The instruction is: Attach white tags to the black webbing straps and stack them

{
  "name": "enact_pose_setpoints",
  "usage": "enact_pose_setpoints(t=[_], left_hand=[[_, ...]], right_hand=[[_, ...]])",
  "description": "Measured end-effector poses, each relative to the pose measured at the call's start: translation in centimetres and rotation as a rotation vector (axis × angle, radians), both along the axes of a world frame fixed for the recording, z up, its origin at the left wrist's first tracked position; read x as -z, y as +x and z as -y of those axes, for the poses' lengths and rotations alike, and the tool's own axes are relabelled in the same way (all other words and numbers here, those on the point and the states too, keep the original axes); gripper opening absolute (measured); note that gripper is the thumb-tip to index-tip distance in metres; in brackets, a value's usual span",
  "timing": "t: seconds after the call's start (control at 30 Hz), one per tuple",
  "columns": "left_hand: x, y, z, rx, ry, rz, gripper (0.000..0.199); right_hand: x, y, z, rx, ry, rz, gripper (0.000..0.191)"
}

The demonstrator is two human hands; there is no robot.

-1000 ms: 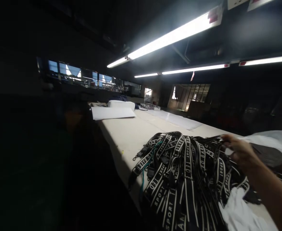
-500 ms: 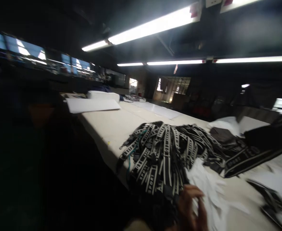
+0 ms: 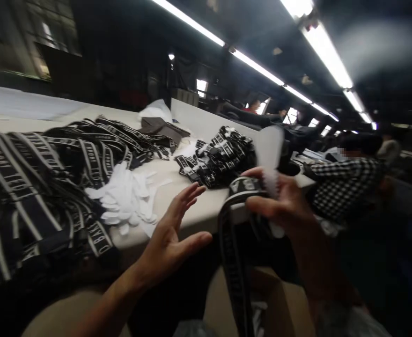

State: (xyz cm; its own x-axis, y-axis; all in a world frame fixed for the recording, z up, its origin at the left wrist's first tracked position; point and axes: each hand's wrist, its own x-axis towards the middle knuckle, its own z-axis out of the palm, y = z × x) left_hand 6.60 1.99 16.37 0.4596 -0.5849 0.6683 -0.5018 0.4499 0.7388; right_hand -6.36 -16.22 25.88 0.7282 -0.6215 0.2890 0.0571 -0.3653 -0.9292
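My right hand (image 3: pixel 279 203) is closed around a black strap with white lettering (image 3: pixel 234 252) and a white piece; the strap hangs down over the table edge toward my lap. Just left of it, my left hand (image 3: pixel 172 236) is held open with the fingers spread, holding nothing. A large heap of the same lettered black straps (image 3: pixel 44 168) lies on the pale table (image 3: pixel 202 210) at the left. A pile of small white pieces (image 3: pixel 127 199) rests beside that heap.
A smaller bundle of straps (image 3: pixel 220 157) lies farther along the table, with dark folded cloth (image 3: pixel 160 127) and a white bag behind it. A person in a checked shirt (image 3: pixel 342 185) sits at the right. Long ceiling lights run overhead.
The view has swung to the right along the table. My right hand has drawn one strap out of the heap and brought it near. My left hand has risen, open.
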Motion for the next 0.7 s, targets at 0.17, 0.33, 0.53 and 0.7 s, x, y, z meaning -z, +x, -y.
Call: enact_pose_setpoints(t=[0.17, 0.33, 0.53, 0.7], left_hand=[[4.1, -1.3, 5.9, 0.120, 0.294, -0.086, 0.052], [8.6, 0.5, 7.0, 0.029, 0.322, -0.713, 0.036], [10.8, 4.1, 5.6, -0.218, 0.281, -0.720, 0.028], [11.7, 5.5, 5.2, -0.245, 0.312, -0.657, 0.024]], right_hand=[[7.7, -0.1, 1.0, -0.423, 0.367, -0.102, 0.038], [17.7, -0.4, 1.2, -0.445, 0.606, -0.299, 0.041], [24.3, 0.9, 0.2, -0.288, 0.628, -0.363, 0.047], [27.1, 2.3, 2.3, -0.218, 0.425, -0.450, 0.044]])
